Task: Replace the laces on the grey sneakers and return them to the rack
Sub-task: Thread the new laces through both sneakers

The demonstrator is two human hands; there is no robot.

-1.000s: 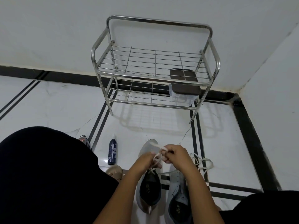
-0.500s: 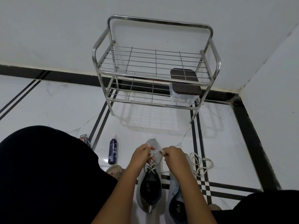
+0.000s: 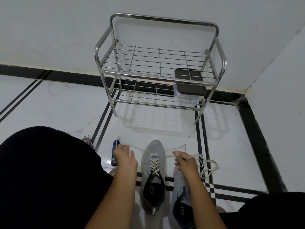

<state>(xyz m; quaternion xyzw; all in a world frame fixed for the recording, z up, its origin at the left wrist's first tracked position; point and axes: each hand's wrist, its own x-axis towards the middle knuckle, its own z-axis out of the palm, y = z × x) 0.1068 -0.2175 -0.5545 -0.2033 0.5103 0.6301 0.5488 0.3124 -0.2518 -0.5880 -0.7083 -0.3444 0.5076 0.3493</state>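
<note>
Low in the frame, left hand [image 3: 126,157] and right hand [image 3: 184,161] each pinch a lace [image 3: 154,166] end, pulled apart, likely to tighten the sneaker [image 3: 154,177].

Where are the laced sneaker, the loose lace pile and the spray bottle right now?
laced sneaker [image 3: 154,147]: head view, on its grey toe.
loose lace pile [image 3: 208,166]: head view, on a loop lying on the floor.
spray bottle [image 3: 115,156]: head view, on its dark blue body.

Pale marks are printed on both sneaker insoles [image 3: 152,191] — perhaps logos — too small to read.
</note>
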